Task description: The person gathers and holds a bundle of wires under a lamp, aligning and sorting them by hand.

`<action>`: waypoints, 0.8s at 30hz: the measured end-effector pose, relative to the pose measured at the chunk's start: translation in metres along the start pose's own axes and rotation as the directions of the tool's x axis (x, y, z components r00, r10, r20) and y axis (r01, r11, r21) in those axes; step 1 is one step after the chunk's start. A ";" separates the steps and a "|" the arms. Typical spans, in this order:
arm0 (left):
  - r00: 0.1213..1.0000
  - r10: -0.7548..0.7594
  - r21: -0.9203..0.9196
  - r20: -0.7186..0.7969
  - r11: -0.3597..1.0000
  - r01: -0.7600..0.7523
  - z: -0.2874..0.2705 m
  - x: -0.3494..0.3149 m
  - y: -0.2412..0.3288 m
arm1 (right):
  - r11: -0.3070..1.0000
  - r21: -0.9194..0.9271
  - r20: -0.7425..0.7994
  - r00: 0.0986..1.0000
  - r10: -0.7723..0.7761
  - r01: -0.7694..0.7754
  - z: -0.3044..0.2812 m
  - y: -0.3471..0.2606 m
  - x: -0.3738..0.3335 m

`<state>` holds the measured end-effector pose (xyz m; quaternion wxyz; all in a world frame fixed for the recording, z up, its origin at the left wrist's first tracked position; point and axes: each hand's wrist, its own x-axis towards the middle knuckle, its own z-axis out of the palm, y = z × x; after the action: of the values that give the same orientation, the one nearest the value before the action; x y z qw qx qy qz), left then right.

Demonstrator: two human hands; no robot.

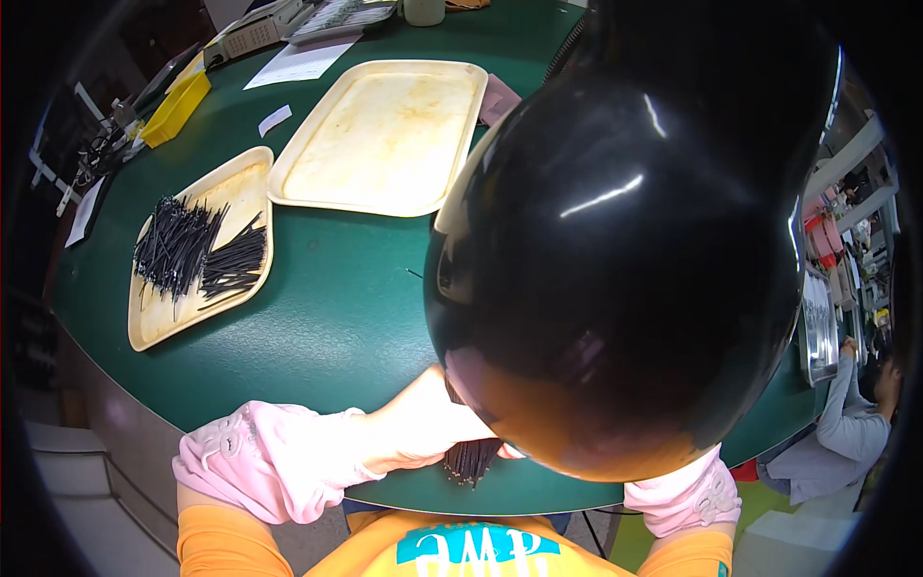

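Observation:
At the near edge of the green table, my left hand (423,423) is closed around a bundle of thin black wire-like pieces (468,464). Their light-coloured ends point toward me below the fingers. A big glossy black rounded lamp-like shade (615,279) blocks the view of my right hand; only its pink sleeve cuff (685,492) shows. A fingertip peeks out beside the bundle, and I cannot tell which hand it belongs to. Similar black pieces (178,245) lie in two heaps on a cream tray (154,327) at the left.
Behind stands a larger cream tray (385,135) with brown stains. One loose dark piece (413,273) lies on the green table (327,317). A yellow bin (178,108), papers (303,62) and a beige device (252,34) line the far left. Another person (851,413) sits at the right.

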<state>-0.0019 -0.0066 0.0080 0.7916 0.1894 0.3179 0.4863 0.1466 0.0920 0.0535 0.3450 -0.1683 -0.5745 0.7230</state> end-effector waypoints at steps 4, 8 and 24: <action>0.982 0.092 -0.184 0.165 0.981 -0.061 -0.015 0.004 -0.009 | 1.000 0.025 0.011 1.000 0.015 -0.015 0.005 -0.001 -0.002; 0.983 0.108 -0.149 0.150 0.985 -0.086 -0.012 0.004 -0.008 | 0.999 0.052 -0.001 1.000 0.014 -0.014 0.004 -0.002 -0.002; 0.982 0.071 -0.091 0.173 0.994 -0.056 -0.012 0.005 -0.005 | 0.992 0.127 -0.035 0.999 -0.009 0.013 0.004 -0.005 -0.004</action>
<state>-0.0058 -0.0040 -0.0055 0.8079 0.2076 0.2194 0.5060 0.1483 0.0862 0.0585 0.3688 -0.1554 -0.5222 0.7531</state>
